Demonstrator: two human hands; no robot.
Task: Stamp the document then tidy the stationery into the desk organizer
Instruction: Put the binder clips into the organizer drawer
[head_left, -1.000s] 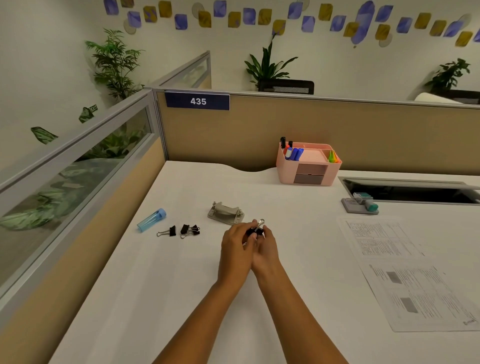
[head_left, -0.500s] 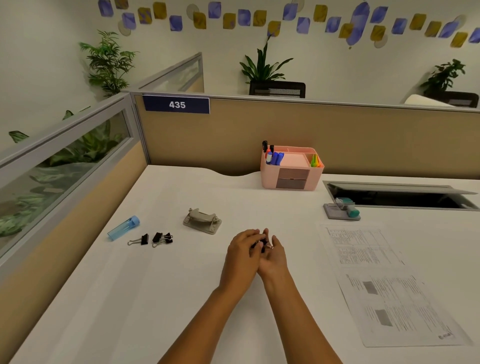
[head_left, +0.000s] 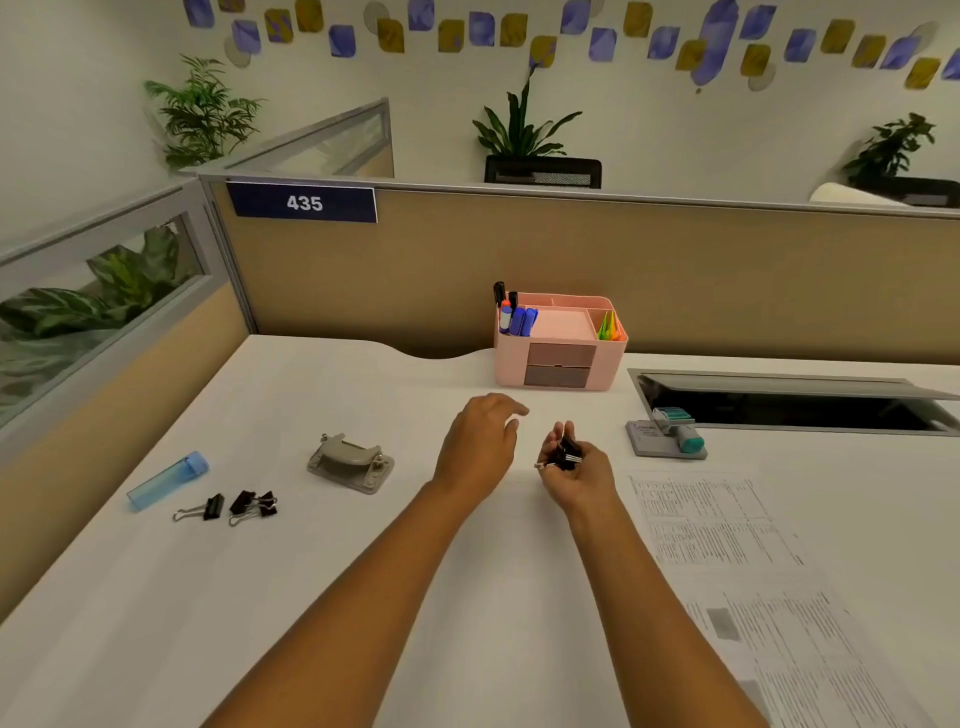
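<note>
My right hand is cupped palm up and holds a bunch of black binder clips in curled fingers, above the white desk. My left hand hovers just left of it, fingers relaxed and empty, pointing toward the pink desk organizer at the back. The organizer holds markers and highlighters. More black binder clips lie loose at the left, beside a blue tube. A grey hole punch sits left of my hands. The stamp and its grey pad sit to the right, behind the printed document.
A cable tray with a raised lid is sunk into the desk at the back right. Beige partition walls close off the back and left of the desk.
My hands were pressed together around the clips; now they have parted. The right hand keeps the clips and the left has lifted away toward the organizer. Both moved farther from me.
</note>
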